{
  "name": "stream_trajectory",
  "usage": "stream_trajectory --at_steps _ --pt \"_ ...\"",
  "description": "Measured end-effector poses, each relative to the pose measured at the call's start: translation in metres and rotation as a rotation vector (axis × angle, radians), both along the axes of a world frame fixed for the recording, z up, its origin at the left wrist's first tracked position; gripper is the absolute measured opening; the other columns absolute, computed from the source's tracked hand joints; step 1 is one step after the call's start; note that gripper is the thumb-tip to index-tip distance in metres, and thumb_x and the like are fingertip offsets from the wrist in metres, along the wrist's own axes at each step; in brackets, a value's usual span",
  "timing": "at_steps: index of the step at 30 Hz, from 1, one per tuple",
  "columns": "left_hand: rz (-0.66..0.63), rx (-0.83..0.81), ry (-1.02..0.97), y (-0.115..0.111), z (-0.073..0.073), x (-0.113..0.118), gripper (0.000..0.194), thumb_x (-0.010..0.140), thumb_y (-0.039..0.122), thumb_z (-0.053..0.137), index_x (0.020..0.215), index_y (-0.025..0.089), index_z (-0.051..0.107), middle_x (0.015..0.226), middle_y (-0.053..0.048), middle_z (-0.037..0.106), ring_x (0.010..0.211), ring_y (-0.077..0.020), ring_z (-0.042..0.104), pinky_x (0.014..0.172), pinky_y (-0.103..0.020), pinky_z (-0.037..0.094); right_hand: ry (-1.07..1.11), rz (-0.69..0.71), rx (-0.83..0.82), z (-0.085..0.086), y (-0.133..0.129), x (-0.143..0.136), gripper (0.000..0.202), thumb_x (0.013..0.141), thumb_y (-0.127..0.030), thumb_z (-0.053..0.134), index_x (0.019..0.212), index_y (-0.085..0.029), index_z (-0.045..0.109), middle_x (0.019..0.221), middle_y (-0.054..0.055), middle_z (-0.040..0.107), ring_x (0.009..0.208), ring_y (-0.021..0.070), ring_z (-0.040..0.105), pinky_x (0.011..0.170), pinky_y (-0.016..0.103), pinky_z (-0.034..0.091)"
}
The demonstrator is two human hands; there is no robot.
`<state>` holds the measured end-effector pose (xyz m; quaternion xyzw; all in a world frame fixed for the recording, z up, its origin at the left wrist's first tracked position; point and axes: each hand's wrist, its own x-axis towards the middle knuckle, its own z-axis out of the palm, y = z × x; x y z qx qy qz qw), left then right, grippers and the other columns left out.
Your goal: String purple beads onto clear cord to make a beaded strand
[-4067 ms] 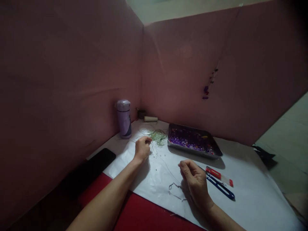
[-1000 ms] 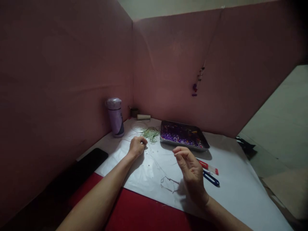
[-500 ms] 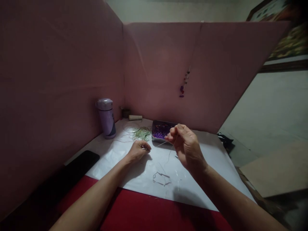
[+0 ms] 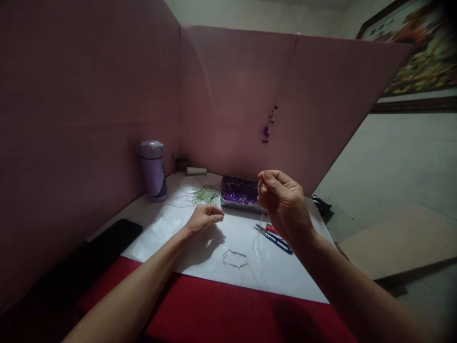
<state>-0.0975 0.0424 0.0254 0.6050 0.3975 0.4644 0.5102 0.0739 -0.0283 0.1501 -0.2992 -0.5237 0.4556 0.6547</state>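
My right hand [image 4: 285, 197] is raised over the right part of the white sheet, its fingers pinched on a thin pale thread [image 4: 262, 228] that hangs down. Under it lie blue thread snips [image 4: 276, 240] and a red-handled tool [image 4: 272, 229]. My left hand [image 4: 205, 217] hovers above the sheet, thumb and fingertips close together; whether anything is between them is too small to tell. Just beyond the hands stands a metal tin [image 4: 240, 206] of purple beads. A loop of thin cord [image 4: 236, 259] lies near the sheet's front edge.
A purple bottle [image 4: 153, 171] stands at the back left, with a black phone-like object [image 4: 123, 234] nearer. Tangled green thread [image 4: 206, 194] and a pale roll [image 4: 196, 170] lie left of the tin. A beaded strand [image 4: 268, 128] hangs on the pink partition [image 4: 228, 95].
My right hand has moved right and slightly up, drawing the thread away from my left hand; the thread now hangs down. The snips and red-handled tool show more. The view has shifted slightly.
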Motion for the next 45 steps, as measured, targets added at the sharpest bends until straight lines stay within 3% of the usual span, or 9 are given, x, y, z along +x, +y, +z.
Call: stream_trajectory --at_steps 5,12,21,26,31,37,45 --pt "-0.033 0.03 -0.023 0.004 -0.003 -0.002 0.018 0.062 0.03 0.07 0.068 0.014 0.067 0.062 -0.003 0.066 0.06 -0.0122 0.058 0.062 -0.024 0.043 -0.023 -0.02 -0.021 0.001 -0.001 0.001 0.009 0.076 -0.029 0.059 0.079 -0.02 0.057 0.055 -0.005 0.04 0.042 0.006 0.019 0.04 0.024 0.013" --pt "-0.047 0.037 0.002 0.003 -0.003 -0.001 0.018 0.064 0.032 0.069 0.068 0.014 0.066 0.062 -0.003 0.066 0.058 -0.0118 0.058 0.061 -0.024 0.043 -0.045 0.021 -0.043 -0.006 0.003 0.006 0.011 0.076 -0.027 0.057 0.086 -0.021 0.057 0.058 -0.005 0.043 0.042 0.006 0.02 0.041 0.024 0.012" --pt "-0.062 0.064 0.02 0.004 -0.004 -0.002 0.019 0.066 0.033 0.068 0.068 0.014 0.066 0.062 -0.004 0.065 0.059 -0.0126 0.057 0.061 -0.024 0.043 -0.078 0.026 -0.14 -0.009 0.003 0.012 0.023 0.071 -0.021 0.06 0.085 -0.022 0.042 0.056 -0.006 0.049 0.04 0.0049 0.025 0.041 0.022 0.012" --pt "-0.028 0.138 -0.103 -0.018 0.025 0.01 0.025 0.073 0.038 0.062 0.078 0.015 0.067 0.066 -0.003 0.065 0.064 -0.0124 0.056 0.065 -0.024 0.042 -0.159 0.114 -0.228 -0.022 0.004 0.016 0.027 0.071 -0.024 0.06 0.087 -0.022 0.038 0.053 -0.006 0.05 0.038 0.0046 0.023 0.039 0.019 0.01" --pt "-0.15 0.207 -0.221 -0.041 0.057 0.033 0.034 0.076 0.041 0.06 0.095 0.013 0.066 0.075 -0.004 0.066 0.067 -0.0129 0.056 0.063 -0.024 0.043 -0.234 0.189 -0.261 -0.033 0.001 0.014 0.029 0.071 -0.024 0.06 0.09 -0.021 0.039 0.05 -0.008 0.051 0.036 0.0042 0.023 0.038 0.017 0.012" --pt "-0.038 0.173 -0.188 -0.041 0.062 0.041 0.019 0.069 0.03 0.066 0.073 0.011 0.068 0.058 -0.002 0.062 0.05 -0.0103 0.052 0.044 -0.021 0.04 -0.358 0.22 -0.247 -0.039 -0.001 0.016 0.034 0.074 -0.021 0.059 0.102 -0.018 0.04 0.051 -0.007 0.054 0.039 0.0056 0.03 0.037 0.018 0.018" --pt "-0.038 0.148 -0.159 -0.047 0.064 0.031 0.014 0.064 0.023 0.068 0.072 0.012 0.067 0.056 -0.001 0.061 0.052 -0.0104 0.053 0.045 -0.021 0.042 -0.367 0.217 -0.232 -0.041 -0.008 0.024 0.035 0.075 -0.019 0.054 0.107 -0.018 0.039 0.054 -0.007 0.055 0.039 0.0057 0.029 0.038 0.018 0.018"
